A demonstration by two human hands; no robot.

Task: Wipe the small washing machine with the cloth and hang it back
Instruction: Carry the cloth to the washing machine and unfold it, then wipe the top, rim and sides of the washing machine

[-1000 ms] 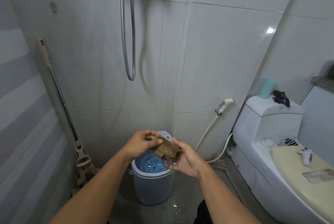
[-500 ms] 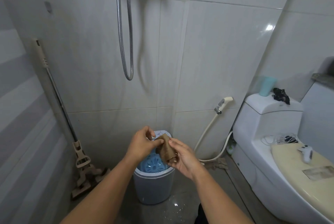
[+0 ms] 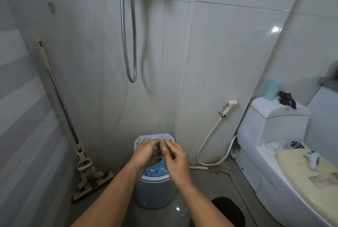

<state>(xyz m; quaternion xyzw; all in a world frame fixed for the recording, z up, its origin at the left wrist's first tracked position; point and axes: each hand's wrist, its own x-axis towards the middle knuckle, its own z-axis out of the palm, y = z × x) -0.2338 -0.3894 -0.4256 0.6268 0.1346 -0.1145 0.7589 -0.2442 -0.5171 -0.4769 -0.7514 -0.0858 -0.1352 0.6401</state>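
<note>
A small brown cloth (image 3: pixel 162 144), folded tight, is pinched between the curled fingers of the left hand (image 3: pixel 146 151) and the right hand (image 3: pixel 175 159), held together above the small washing machine (image 3: pixel 155 188). The machine is seen on the grey floor against the tiled wall, with a mop (image 3: pixel 60 109) to its left and a toilet (image 3: pixel 274 144) to its right.

tan cloth (image 3: pixel 162 145), grey washing machine (image 3: pixel 155 193) with blue tub, teal cup (image 3: pixel 273 89)
</note>
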